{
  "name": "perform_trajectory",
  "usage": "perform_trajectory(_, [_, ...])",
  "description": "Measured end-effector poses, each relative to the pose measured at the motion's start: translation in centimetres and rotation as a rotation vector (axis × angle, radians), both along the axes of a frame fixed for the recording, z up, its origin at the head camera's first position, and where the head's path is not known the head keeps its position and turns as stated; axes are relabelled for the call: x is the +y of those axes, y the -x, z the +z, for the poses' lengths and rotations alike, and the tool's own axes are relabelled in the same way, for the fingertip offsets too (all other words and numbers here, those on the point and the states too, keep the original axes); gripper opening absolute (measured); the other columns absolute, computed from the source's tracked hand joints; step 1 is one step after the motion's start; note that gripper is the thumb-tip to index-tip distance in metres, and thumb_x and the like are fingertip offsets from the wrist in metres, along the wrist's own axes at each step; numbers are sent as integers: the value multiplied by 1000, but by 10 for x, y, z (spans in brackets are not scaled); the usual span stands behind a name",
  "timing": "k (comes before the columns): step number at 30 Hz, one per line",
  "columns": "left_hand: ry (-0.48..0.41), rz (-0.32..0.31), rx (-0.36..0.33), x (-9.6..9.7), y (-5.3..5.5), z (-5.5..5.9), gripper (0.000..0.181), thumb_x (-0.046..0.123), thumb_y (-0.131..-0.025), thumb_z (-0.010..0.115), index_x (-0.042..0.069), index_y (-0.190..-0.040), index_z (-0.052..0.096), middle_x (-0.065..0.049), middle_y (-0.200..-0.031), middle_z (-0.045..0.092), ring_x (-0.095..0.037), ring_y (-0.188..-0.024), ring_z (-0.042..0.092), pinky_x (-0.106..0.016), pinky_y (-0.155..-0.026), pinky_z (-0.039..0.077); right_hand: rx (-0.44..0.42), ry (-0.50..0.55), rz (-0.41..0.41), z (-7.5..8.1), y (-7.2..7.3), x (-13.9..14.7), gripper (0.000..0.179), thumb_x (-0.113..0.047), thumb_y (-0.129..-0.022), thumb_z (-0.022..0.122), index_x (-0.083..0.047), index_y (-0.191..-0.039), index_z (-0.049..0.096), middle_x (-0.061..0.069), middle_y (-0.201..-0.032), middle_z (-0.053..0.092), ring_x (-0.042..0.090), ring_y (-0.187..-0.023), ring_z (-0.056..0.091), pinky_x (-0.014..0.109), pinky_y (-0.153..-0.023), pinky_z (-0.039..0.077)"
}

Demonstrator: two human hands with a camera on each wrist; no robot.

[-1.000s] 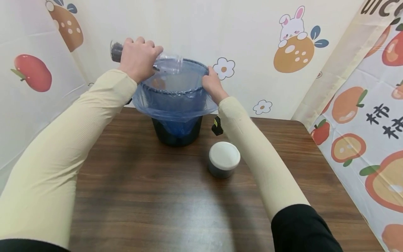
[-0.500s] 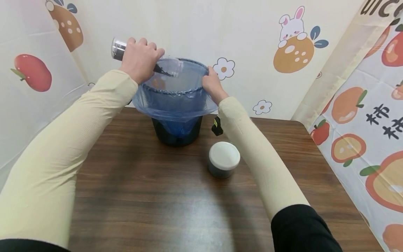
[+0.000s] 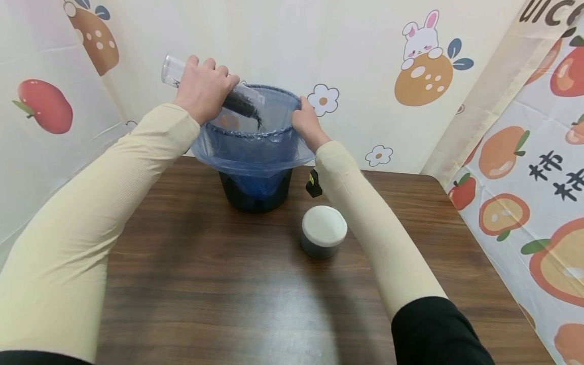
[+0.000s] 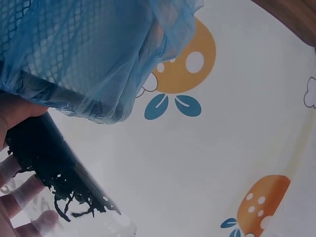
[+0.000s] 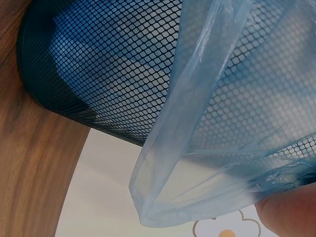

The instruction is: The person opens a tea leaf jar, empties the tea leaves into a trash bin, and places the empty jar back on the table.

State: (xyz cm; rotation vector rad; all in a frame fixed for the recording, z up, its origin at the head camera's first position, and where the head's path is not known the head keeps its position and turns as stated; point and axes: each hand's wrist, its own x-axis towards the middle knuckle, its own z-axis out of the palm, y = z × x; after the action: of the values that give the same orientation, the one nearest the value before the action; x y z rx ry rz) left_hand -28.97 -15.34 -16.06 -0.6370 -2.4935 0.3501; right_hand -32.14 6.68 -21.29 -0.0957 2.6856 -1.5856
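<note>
Jar, clear and with dark shreds at its lower end, slants down over the bin. Left hand has fingers curled around it; right hand grips the bin's bag-covered rim. Tub stands right of the bin, nearer the person.

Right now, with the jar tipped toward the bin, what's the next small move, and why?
Probably tip the clear jar slightly steeper with the left hand: dark shreds are bunched toward its lowered end, at the top of the bin, which the right hand grips.
</note>
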Motion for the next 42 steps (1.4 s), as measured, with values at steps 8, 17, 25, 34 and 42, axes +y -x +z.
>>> perform_trajectory(8, [23,-30,41,3,-1,-1,39,-7,-79,64,2,-117,59,-25,-101,61,-41,-91,53,-57,-81,40,-6,5,-1,0,0,0,62,-3,-95,23,-13,-154,7,-2,-159,6,10,-143,4,18,-110,6])
perform_trajectory(17, [26,-67,65,4,0,-1,40,-10,-71,69,2,-108,60,-24,-97,61,-42,-91,53,-58,-87,37,-6,11,-4,-1,0,0,63,-3,-94,23,-13,-154,8,-2,-159,7,10,-143,5,18,-110,7])
perform_trajectory(25, [60,-78,88,5,0,0,37,-9,-71,68,1,-106,60,-24,-95,60,-42,-92,52,-58,-89,36,-12,13,0,-1,0,1,63,-3,-95,23,-15,-154,6,-3,-159,6,9,-143,4,18,-110,7])
perform_trajectory(34, [91,-94,119,6,1,0,36,-8,-70,71,0,-104,61,-24,-95,61,-42,-92,53,-57,-92,34,-3,9,3,0,-2,0,62,-3,-95,24,-13,-154,7,-1,-159,6,11,-143,4,19,-111,6])
perform_trajectory(42, [103,-95,120,6,2,1,36,-8,-70,70,0,-105,62,-24,-97,62,-42,-95,53,-57,-95,32,-6,9,1,0,-1,1,62,-2,-95,24,-13,-154,7,-2,-159,7,11,-143,4,19,-111,7])
